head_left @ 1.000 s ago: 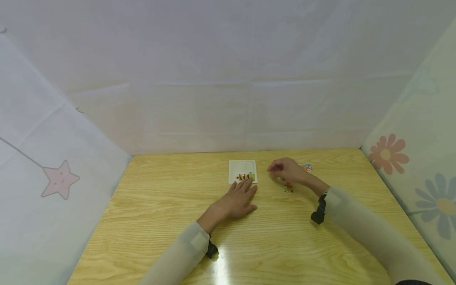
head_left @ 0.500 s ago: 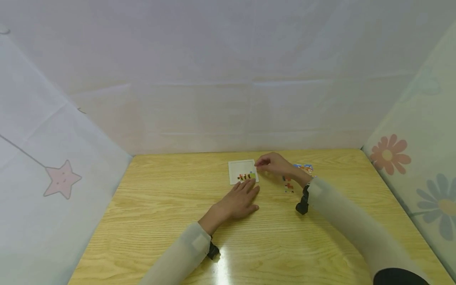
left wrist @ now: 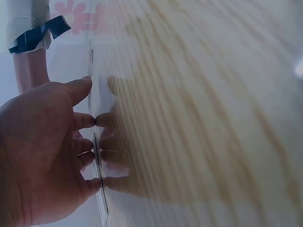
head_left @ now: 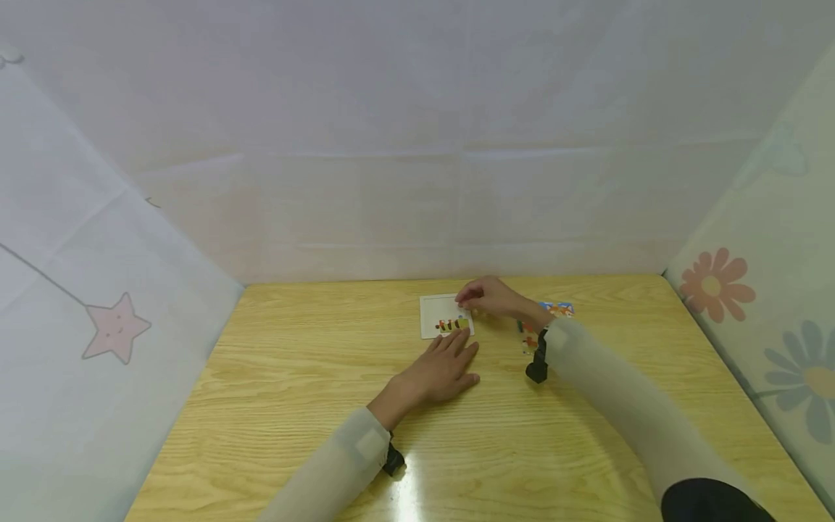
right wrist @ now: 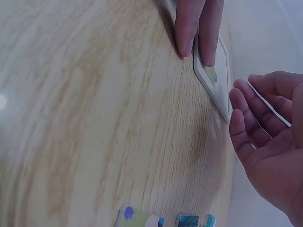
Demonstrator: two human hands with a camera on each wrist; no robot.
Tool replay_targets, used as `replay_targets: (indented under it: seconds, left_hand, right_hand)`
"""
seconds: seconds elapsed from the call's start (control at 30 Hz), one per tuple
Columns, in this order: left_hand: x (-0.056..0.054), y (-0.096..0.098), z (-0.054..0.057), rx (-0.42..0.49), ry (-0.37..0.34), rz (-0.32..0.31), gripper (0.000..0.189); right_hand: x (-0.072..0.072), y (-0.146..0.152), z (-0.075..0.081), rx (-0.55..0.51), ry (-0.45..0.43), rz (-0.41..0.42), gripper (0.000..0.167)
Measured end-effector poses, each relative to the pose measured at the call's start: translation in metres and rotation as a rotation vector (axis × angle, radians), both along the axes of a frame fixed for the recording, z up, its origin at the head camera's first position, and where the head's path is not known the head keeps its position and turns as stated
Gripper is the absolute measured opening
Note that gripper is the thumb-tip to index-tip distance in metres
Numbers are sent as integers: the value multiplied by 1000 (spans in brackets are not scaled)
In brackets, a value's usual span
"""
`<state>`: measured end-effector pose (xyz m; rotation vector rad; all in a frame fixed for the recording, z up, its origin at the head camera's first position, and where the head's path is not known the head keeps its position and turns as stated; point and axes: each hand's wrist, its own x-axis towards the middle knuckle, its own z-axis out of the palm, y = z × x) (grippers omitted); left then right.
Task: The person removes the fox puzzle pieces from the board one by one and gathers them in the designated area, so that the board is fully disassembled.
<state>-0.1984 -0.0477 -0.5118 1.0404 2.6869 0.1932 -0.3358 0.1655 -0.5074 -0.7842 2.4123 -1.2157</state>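
Note:
A small white puzzle tray (head_left: pixel 428 313) lies on the table near its back edge. Along its front inside edge sit colourful striped and green puzzle pieces (head_left: pixel 452 324). My left hand (head_left: pixel 433 370) is spread flat, its fingertips resting on the tray's front rim and the green piece. In the left wrist view the left hand (left wrist: pixel 42 146) touches down with straight fingers. Over the tray's right side is my right hand (head_left: pixel 492 296), thumb and fingertips brought close together. Seen from the right wrist, the right hand (right wrist: pixel 272 123) has bent fingers; I cannot tell whether a piece is between them.
More loose puzzle pieces (head_left: pixel 556 309) lie to the right of the tray, partly behind the right wrist. Some show at the bottom of the right wrist view, such as a green and purple piece (right wrist: pixel 135 216). A pale cloth wall (head_left: pixel 352 217) stands behind the wooden table (head_left: pixel 293 341).
My right hand has moved left from beside the loose pieces to over the tray's right edge. The left hand has stayed at the tray's front rim.

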Motion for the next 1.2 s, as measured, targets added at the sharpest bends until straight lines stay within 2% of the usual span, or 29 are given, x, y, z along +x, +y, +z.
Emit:
replay_targets:
  seconds: [0.33, 0.73, 1.2]
  left_hand:
    - [-2, 0, -4, -10, 20, -6, 69]
    - [-3, 0, 1, -33, 13, -24, 71]
    - [-4, 0, 5, -53, 5, -34, 74]
  right_hand:
    - [-10, -11, -4, 6, -24, 65, 24]
    - [-11, -21, -4, 38, -30, 113, 23]
    - [-14, -26, -2, 48, -39, 210, 23]
